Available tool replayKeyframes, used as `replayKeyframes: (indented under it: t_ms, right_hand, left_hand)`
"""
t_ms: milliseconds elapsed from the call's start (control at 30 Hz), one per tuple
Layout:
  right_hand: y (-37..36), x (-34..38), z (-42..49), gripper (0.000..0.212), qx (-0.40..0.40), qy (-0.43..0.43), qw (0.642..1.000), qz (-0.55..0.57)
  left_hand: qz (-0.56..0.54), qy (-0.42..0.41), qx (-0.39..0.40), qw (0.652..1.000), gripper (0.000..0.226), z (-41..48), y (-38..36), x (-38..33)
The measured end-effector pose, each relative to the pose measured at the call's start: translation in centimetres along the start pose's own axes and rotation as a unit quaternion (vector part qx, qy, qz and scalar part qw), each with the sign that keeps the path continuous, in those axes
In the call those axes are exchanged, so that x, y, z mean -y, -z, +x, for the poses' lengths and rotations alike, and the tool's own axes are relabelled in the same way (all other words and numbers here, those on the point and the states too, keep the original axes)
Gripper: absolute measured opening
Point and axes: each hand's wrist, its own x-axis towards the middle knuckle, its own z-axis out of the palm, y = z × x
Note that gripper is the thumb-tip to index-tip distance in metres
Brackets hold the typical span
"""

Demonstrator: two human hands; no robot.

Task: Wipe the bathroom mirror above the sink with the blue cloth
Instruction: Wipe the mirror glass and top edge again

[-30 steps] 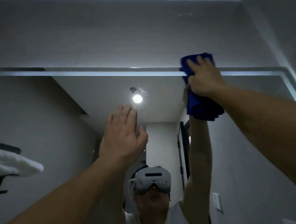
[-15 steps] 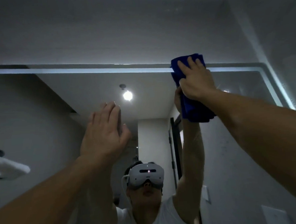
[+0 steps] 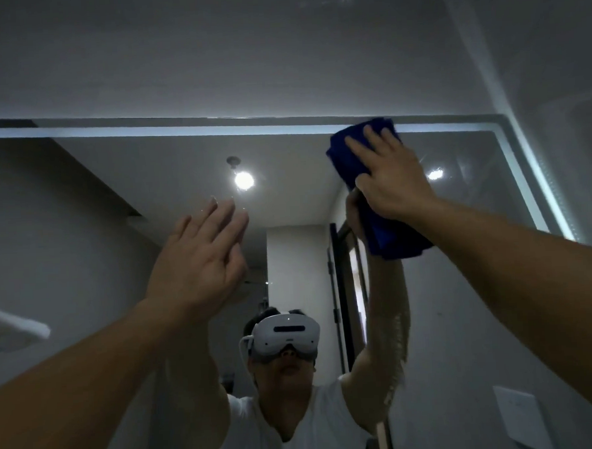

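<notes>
The wide mirror (image 3: pixel 464 188) fills the middle of the head view, edged by a lit strip along its top and right side. My right hand (image 3: pixel 390 178) presses a folded blue cloth (image 3: pixel 347 156) flat against the glass just under the top strip, right of centre; the cloth's lower end hangs below my wrist. My left hand (image 3: pixel 200 260) is raised with fingers together and palm toward the glass, holding nothing; whether it touches the mirror is unclear. My reflection shows below both hands.
A grey wall rises above the mirror, and a side wall (image 3: pixel 554 73) closes in on the right. A white towel (image 3: pixel 12 333) shows at the left edge. Ceiling lights and a doorway are reflected in the glass.
My right hand has slid the blue cloth a little down and to the right along the top of the mirror. My left hand stays raised and open.
</notes>
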Motion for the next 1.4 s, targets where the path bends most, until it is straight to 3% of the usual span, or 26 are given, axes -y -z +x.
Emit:
replayKeyframes:
  t_ms: [67, 133, 333, 433, 467, 567, 633, 733, 900, 1033, 1233, 1400]
  right_hand:
    - [-0.3, 1.1, 0.8, 0.064, -0.015, -0.056, 0.998, 0.005]
    - [-0.9, 2.6, -1.2, 0.063, -0.022, -0.034, 0.999, 0.027]
    - [-4.2, 4.7, -15.8, 0.065, 0.007, 0.168, 0.986, 0.011]
    - [-3.1, 2.1, -13.5, 0.063, 0.041, 0.242, 0.969, -0.028]
    - [-2.5, 1.5, -11.4, 0.062, 0.037, 0.214, 0.975, -0.033]
    - [-1.8, 1.1, -6.5, 0.062, 0.003, 0.012, 1.0, -0.001]
    - [-2.6, 2.6, -6.5, 0.064, -0.018, -0.044, 0.999, 0.01]
    - [-3.8, 5.2, -10.8, 0.067, -0.032, -0.023, 0.999, 0.037]
    - [-6.0, 6.5, -23.5, 0.075, -0.004, 0.097, 0.995, 0.033]
    - [-5.2, 4.0, -22.8, 0.07, 0.031, 0.18, 0.983, 0.01]
    - [-3.5, 5.5, -16.9, 0.07, -0.001, -0.036, 0.998, 0.052]
    - [-6.3, 9.0, -25.6, 0.071, -0.044, -0.046, 0.995, 0.078]
  left_hand:
    - [0.01, -0.004, -0.008, 1.0, 0.057, 0.0, 0.0, -0.1]
    - [0.006, -0.002, -0.011, 1.0, 0.058, 0.0, 0.1, -0.1]
    - [0.024, 0.003, 0.003, 1.0, 0.061, -0.2, -0.1, -0.1]
    - [0.057, 0.009, 0.005, 0.998, 0.058, 0.0, 0.1, -0.5]
    - [0.061, 0.029, 0.002, 0.998, 0.057, 0.0, 0.3, -0.8]
    - [0.029, 0.083, -0.019, 0.996, 0.059, -1.4, 0.7, -2.9]
    - [0.005, 0.072, -0.021, 0.997, 0.062, -3.3, 0.5, -5.0]
    - [-0.029, 0.068, 0.003, 0.997, 0.065, -6.6, -0.6, -7.7]
    - [-0.034, 0.072, 0.0, 0.997, 0.063, -10.4, -2.5, -10.5]
    - [-0.031, 0.065, 0.013, 0.997, 0.063, -11.2, -2.2, -11.0]
    - [-0.031, 0.072, 0.026, 0.997, 0.065, -11.4, -2.1, -11.1]
    - [-0.015, 0.067, -0.003, 0.998, 0.064, -11.5, -2.3, -11.1]
